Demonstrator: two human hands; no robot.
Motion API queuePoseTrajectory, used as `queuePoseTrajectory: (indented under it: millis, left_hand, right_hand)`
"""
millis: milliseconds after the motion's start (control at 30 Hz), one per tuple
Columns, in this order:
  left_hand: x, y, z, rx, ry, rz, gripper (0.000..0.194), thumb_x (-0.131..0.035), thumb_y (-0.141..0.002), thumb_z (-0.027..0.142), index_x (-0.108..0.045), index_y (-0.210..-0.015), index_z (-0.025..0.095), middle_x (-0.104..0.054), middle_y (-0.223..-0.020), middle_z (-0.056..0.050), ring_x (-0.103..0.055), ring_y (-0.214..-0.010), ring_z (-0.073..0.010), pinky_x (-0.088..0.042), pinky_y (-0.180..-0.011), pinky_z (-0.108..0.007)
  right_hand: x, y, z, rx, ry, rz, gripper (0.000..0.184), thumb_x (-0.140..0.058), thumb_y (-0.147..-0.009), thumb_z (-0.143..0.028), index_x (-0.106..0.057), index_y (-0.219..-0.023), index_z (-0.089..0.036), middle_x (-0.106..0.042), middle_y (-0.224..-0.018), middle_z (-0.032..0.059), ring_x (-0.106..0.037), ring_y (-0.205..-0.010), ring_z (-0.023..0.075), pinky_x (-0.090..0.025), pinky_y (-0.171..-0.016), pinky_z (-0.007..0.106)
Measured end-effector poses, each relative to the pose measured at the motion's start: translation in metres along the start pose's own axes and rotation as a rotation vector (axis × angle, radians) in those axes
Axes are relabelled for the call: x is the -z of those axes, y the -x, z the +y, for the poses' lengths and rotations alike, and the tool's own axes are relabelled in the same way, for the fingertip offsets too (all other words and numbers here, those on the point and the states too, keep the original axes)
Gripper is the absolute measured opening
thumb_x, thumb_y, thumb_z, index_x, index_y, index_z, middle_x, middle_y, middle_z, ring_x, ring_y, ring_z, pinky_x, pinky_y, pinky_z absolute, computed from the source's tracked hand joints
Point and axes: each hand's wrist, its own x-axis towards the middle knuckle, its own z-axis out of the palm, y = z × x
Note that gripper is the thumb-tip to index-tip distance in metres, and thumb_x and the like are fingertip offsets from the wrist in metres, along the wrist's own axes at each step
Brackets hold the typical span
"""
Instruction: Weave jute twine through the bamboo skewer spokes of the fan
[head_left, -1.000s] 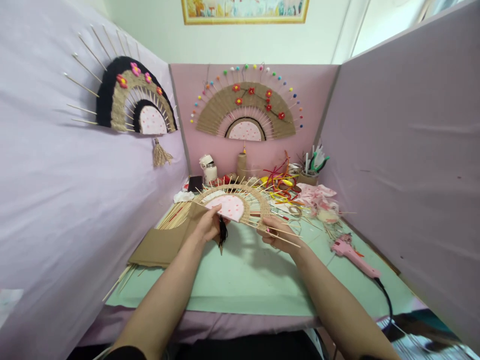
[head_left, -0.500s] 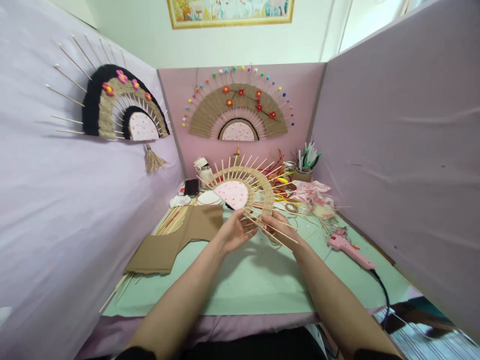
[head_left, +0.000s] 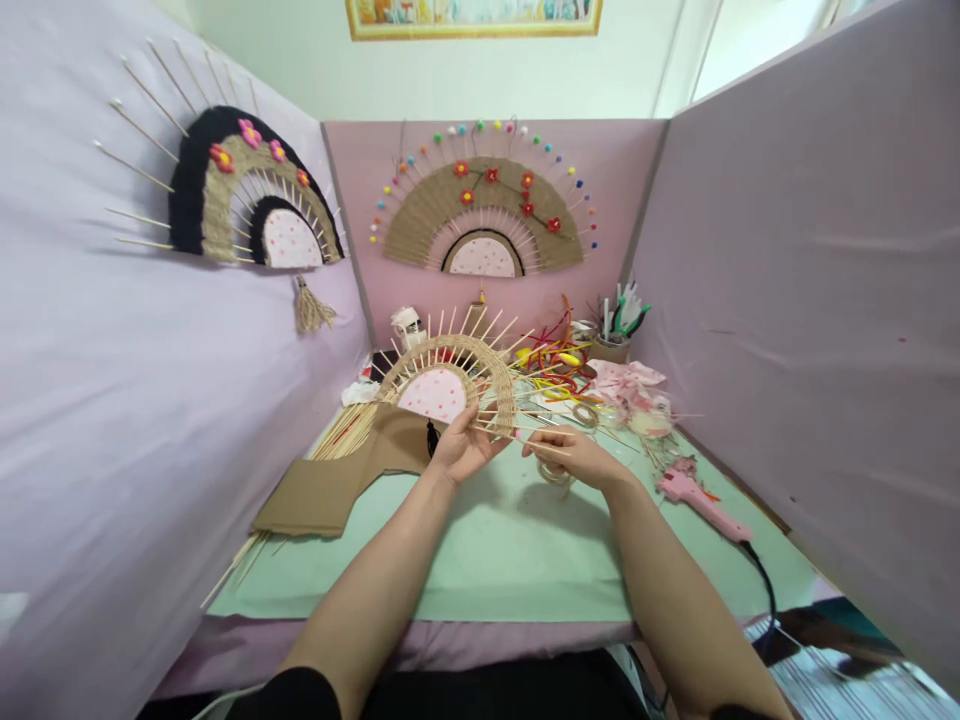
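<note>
Head cam: R hand point(head_left: 574, 455) is now off the woven band point(head_left: 504, 400) & out by the lowest stick ends, at approx. 4 o'clock of the woven stick fan point(head_left: 435, 392); half a sec ago it's on the band itself. So the L hand point(head_left: 466, 450) now seems to bear most of the weight. L fingers grasp the fan's lower edge at 5 o'clock, some behind it; R fingers are curled, can't tell if they grip a stick or twine.

Vs. the earlier frame, the fan sits further twd 9 o'clock, base more level, held up over the tabletop point(head_left: 517, 560). Black tassel point(head_left: 433, 440) now hangs in view at 6 o'clock. Twine coil point(head_left: 555, 478) is just below the R hand; cardboard point(head_left: 307, 495) at 8, pink glue gun point(head_left: 705, 505) nr 4.
</note>
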Motion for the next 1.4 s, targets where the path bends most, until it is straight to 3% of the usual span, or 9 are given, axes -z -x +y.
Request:
queuePoseTrajectory:
  millis: [167,367,533,733,833,1033,1200,1333,1400]
  left_hand:
    - [-0.001,0.001,0.000,-0.077,0.000,-0.016,0.027,-0.042,-0.090,0.027,-0.061,-0.103,0.014,-0.068,-0.094,-0.007,-0.063,-0.090,-0.0176,-0.045,-0.090,-0.037]
    - [-0.004,0.002,-0.007,-0.090,-0.010,-0.002,0.029,-0.043,-0.089,0.033,-0.061,-0.103,0.015,-0.067,-0.095,-0.007,-0.064,-0.088,-0.0192,-0.047,-0.087,-0.039]
    - [-0.001,0.001,-0.007,-0.052,-0.024,0.009,0.032,-0.043,-0.089,0.033,-0.058,-0.111,0.016,-0.067,-0.097,-0.010,-0.064,-0.092,-0.0207,-0.048,-0.085,-0.038]
    - [0.001,0.003,-0.007,0.076,-0.028,-0.031,0.030,-0.044,-0.088,0.030,-0.061,-0.105,0.012,-0.069,-0.092,-0.011,-0.065,-0.089,-0.0221,-0.044,-0.090,-0.043]
    - [0.000,0.006,-0.007,0.125,-0.024,-0.073,0.029,-0.044,-0.088,0.027,-0.058,-0.110,0.015,-0.068,-0.096,-0.010,-0.064,-0.091,-0.0225,-0.041,-0.093,-0.048]
    - [0.007,0.003,-0.008,0.133,-0.067,-0.041,0.033,-0.047,-0.086,0.023,-0.053,-0.117,0.018,-0.067,-0.099,-0.010,-0.064,-0.092,-0.0249,-0.045,-0.087,-0.047]
    - [0.010,0.002,-0.006,0.142,-0.061,-0.017,0.030,-0.045,-0.087,0.025,-0.056,-0.109,0.010,-0.067,-0.094,-0.014,-0.064,-0.089,-0.0249,-0.046,-0.086,-0.046]
    - [0.010,0.003,-0.003,0.096,-0.048,0.009,0.027,-0.044,-0.086,0.024,-0.058,-0.104,0.008,-0.067,-0.095,-0.013,-0.065,-0.088,-0.0249,-0.046,-0.086,-0.046]
    - [0.012,0.003,-0.002,0.081,-0.056,0.013,0.028,-0.044,-0.086,0.023,-0.058,-0.105,0.008,-0.066,-0.096,-0.014,-0.065,-0.088,-0.0251,-0.046,-0.084,-0.045]
  right_hand:
    - [-0.018,-0.005,0.003,0.033,0.050,-0.123,0.035,-0.053,-0.080,-0.049,-0.064,-0.082,-0.015,-0.031,-0.049,-0.0068,-0.027,-0.045,0.0068,-0.023,-0.044,0.021]
    - [-0.041,-0.015,0.004,0.088,0.367,-0.024,0.036,-0.049,-0.081,-0.047,-0.069,-0.080,-0.017,-0.051,-0.057,-0.0017,-0.041,-0.052,0.0095,-0.032,-0.051,0.022]
    - [-0.030,-0.025,0.022,0.088,0.501,0.205,0.031,-0.050,-0.079,-0.043,-0.070,-0.078,-0.019,-0.063,-0.069,0.0009,-0.051,-0.062,0.0136,-0.037,-0.059,0.024]
    - [-0.008,-0.031,0.028,0.157,0.379,0.639,0.036,-0.053,-0.076,-0.047,-0.066,-0.073,-0.014,-0.064,-0.069,0.0050,-0.052,-0.061,0.0163,-0.038,-0.057,0.027]
    - [-0.003,-0.031,0.025,0.200,0.289,0.738,0.039,-0.056,-0.073,-0.051,-0.066,-0.076,-0.014,-0.066,-0.071,0.0061,-0.055,-0.064,0.0180,-0.041,-0.061,0.029]
    - [-0.004,-0.032,0.024,0.224,0.199,0.685,0.038,-0.058,-0.071,-0.052,-0.067,-0.080,-0.015,-0.068,-0.078,0.0067,-0.058,-0.071,0.0192,-0.043,-0.068,0.030]
    - [-0.004,-0.023,0.012,0.167,0.237,0.671,0.034,-0.057,-0.071,-0.049,-0.064,-0.071,-0.016,-0.060,-0.065,0.0023,-0.050,-0.060,0.0146,-0.038,-0.057,0.026]
    - [0.002,-0.007,0.003,0.073,0.204,0.513,0.037,-0.054,-0.074,-0.050,-0.065,-0.079,-0.015,-0.046,-0.051,-0.0028,-0.038,-0.047,0.0104,-0.031,-0.046,0.023]
    - [0.007,0.002,0.003,0.025,0.208,0.422,0.037,-0.054,-0.075,-0.050,-0.064,-0.082,-0.015,-0.048,-0.054,-0.0024,-0.040,-0.048,0.0103,-0.033,-0.047,0.023]
